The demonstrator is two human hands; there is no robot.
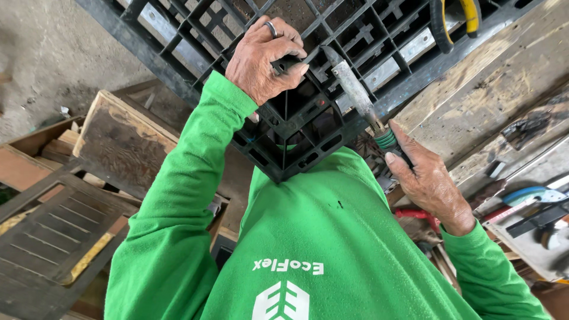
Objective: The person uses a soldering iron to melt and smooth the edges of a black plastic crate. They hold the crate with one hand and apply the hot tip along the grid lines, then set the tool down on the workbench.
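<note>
A workshop — scarred wooden workbench, scattered hand tools, stacked timber offcuts on concrete.

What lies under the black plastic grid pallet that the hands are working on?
Under the black grid pallet a worn wooden bench top shows at the right; through its cells, pale metal strips. The left hand and the tool's metal shaft cover the rest.

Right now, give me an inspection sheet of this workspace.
Surface: worn wooden bench, scuffed and stained.
Job's things: black plastic grid pallet; metal tool with green-banded handle laid against its edge.
Clutter: hand tools at right, yellow-handled pliers on the pallet.
Grips: left hand clasps a pallet rib; right hand holds the tool's handle.
Cables: nothing seen.
Surroundings: wooden boards and crates, concrete floor.
</note>
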